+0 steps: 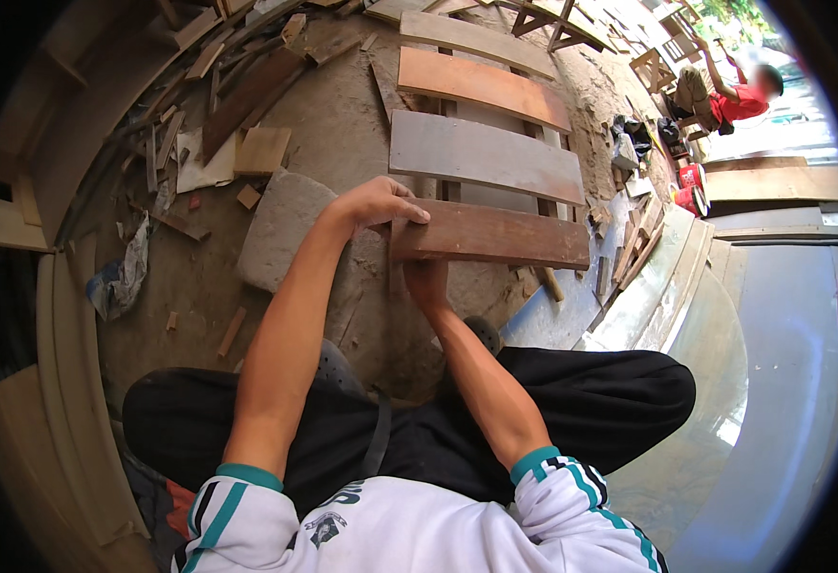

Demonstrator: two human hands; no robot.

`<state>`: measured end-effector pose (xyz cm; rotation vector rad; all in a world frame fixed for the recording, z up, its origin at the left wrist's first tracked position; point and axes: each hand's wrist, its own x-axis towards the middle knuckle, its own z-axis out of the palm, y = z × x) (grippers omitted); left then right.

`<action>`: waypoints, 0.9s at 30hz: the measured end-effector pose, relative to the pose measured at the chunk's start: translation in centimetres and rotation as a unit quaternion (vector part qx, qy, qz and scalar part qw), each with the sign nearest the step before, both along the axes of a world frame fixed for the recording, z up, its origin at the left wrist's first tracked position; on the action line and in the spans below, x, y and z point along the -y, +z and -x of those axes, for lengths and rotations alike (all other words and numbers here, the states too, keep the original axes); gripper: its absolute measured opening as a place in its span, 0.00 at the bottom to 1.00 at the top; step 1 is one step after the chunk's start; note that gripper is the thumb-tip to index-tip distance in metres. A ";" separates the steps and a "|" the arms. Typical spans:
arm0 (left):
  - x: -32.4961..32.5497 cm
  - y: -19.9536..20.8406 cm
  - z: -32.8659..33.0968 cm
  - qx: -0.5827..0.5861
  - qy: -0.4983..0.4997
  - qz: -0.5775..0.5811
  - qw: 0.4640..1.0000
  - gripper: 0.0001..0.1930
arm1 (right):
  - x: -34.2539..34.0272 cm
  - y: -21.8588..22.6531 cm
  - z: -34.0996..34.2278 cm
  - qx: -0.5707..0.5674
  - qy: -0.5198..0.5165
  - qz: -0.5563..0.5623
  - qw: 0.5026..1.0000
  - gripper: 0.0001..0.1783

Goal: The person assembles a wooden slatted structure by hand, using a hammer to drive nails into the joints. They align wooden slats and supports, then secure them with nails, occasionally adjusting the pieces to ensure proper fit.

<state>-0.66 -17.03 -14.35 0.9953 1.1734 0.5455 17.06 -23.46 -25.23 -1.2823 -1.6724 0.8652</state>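
In front of me lies a slatted wooden piece: several wide planks set crosswise over two darker rails. The nearest slat is a reddish-brown plank (495,234); behind it come a grey plank (486,158), an orange-brown plank (484,88) and a pale one (476,44). My left hand (378,203) grips the left end of the reddish-brown plank, thumb along its upper edge and the other fingers mostly out of sight. Below that plank, close to its left end, is my right hand (425,283); it reaches underneath, and the plank hides its fingers.
A flat stone slab (285,229) lies left of the slats. Wood offcuts (262,151) and a crumpled plastic bag (127,272) litter the left floor. Red buckets (691,191) and large sheets (772,334) are at right. A person in red (739,100) sits far right.
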 end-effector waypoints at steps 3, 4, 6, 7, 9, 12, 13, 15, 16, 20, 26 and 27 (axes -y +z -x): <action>0.1 -0.6 0.1 0.010 -0.006 0.014 1.000 0.25 | 0.0 -0.6 0.2 -0.036 -0.001 -0.014 0.999 0.22; 0.2 -0.6 0.1 0.013 -0.001 0.017 1.000 0.25 | 0.1 -0.5 0.2 -0.025 0.001 -0.018 1.000 0.22; 0.1 -0.8 0.1 0.019 -0.005 0.015 1.000 0.25 | 0.1 -0.4 0.0 -0.005 0.002 -0.030 1.000 0.22; 0.1 -0.9 0.1 0.022 -0.013 0.009 1.000 0.25 | -0.1 -0.6 0.0 -0.005 0.004 -0.037 0.999 0.22; 0.1 -0.8 0.1 0.023 -0.018 -0.003 1.000 0.24 | -0.3 -0.8 0.0 -0.004 0.007 -0.048 0.999 0.22; 0.1 -0.6 0.0 0.018 -0.017 -0.014 1.000 0.24 | -0.2 -0.6 0.2 -0.034 0.006 -0.027 0.999 0.22; 0.0 -0.5 0.1 0.015 -0.019 -0.012 1.000 0.24 | -0.2 -0.5 0.3 -0.043 0.005 -0.026 0.999 0.22; -0.1 -0.6 0.2 0.002 -0.029 -0.024 0.999 0.25 | -0.2 -0.5 0.5 -0.060 0.004 -0.024 0.998 0.22; 0.0 -0.7 0.3 -0.008 -0.036 -0.040 0.999 0.26 | -0.2 -0.6 0.4 -0.052 0.002 -0.019 0.998 0.21; 1.3 1.4 -0.9 -0.027 0.019 -0.036 0.999 0.27 | -0.3 -1.2 -0.8 0.011 -0.008 0.003 1.000 0.20; 3.5 -3.2 -1.0 0.248 0.246 0.051 0.936 0.29 | -0.8 -1.8 -3.1 0.095 0.079 0.020 0.992 0.17; 4.4 -4.5 -1.0 0.231 0.261 0.009 0.937 0.27 | -0.8 -1.4 -3.4 0.118 0.097 0.031 0.988 0.17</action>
